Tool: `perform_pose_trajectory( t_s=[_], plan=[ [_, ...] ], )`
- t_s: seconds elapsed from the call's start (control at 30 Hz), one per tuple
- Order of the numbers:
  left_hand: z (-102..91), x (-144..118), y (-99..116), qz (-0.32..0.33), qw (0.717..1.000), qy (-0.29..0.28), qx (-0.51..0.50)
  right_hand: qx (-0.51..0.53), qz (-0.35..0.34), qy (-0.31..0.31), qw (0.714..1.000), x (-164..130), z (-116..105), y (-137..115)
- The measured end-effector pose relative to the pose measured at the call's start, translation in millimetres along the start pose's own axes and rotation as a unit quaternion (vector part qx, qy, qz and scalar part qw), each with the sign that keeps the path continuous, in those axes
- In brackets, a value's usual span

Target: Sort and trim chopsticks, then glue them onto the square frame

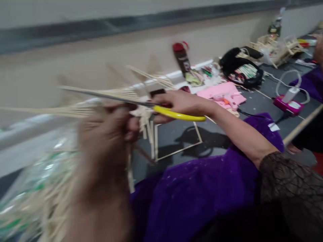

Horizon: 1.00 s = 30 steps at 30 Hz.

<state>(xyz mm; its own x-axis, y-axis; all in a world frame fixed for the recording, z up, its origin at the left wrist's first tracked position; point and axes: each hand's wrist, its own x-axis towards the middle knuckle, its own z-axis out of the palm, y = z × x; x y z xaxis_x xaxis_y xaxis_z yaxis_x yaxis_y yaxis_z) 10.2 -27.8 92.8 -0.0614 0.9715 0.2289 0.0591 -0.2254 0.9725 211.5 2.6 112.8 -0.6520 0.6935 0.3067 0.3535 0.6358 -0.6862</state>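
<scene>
Right hand (176,106) clamped on yellow-handled scissors (151,107), left hand (108,148) pinching thin pale sticks (75,109), mid-frame; best snipping slowly, close to pinch.

Pink glue gun (224,98), black headset (233,64), red-capped bottle (182,58).

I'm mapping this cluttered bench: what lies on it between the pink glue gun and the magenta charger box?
In the head view, bare dark table with one black cord trailing across it separates the pink glue gun from the magenta charger box.
</scene>
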Motion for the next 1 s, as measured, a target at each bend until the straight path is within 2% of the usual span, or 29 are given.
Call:
perform_pose_trajectory(
  t_s=[0.07, 0.13, 0.27, 0.43, 0.63, 0.8, 1.0],
  plan=[
    [10.4, -10, 16, 0.006, 1.000, -0.023, -0.020, -0.032, 0.041, -0.033, 0.998, -5, -3, 0],
    [14.5, -13, 16, -0.004, 0.999, -0.039, -0.020, -0.054, 0.063, -0.045, 0.996, -8, -3, 0],
    [6.7, -13, 9, -0.010, 0.999, -0.040, -0.022, -0.029, 0.078, -0.039, 0.996, -10, 4, -2],
    [-0.1, -16, 14, -0.014, 0.998, -0.061, -0.019, -0.021, 0.089, -0.014, 0.996, -11, 13, -9],
    [-5.7, -17, 16, 0.012, 0.996, -0.088, 0.014, -0.032, 0.079, -0.005, 0.996, -14, 11, -11],
    [-9.8, -17, 16, -0.012, 0.992, -0.129, -0.009, -0.048, 0.066, -0.025, 0.996, -16, 6, -9],
    [-11.5, -17, 15, -0.053, 0.988, -0.141, -0.020, -0.070, 0.081, -0.042, 0.993, -18, 3, -7]
  ],
)
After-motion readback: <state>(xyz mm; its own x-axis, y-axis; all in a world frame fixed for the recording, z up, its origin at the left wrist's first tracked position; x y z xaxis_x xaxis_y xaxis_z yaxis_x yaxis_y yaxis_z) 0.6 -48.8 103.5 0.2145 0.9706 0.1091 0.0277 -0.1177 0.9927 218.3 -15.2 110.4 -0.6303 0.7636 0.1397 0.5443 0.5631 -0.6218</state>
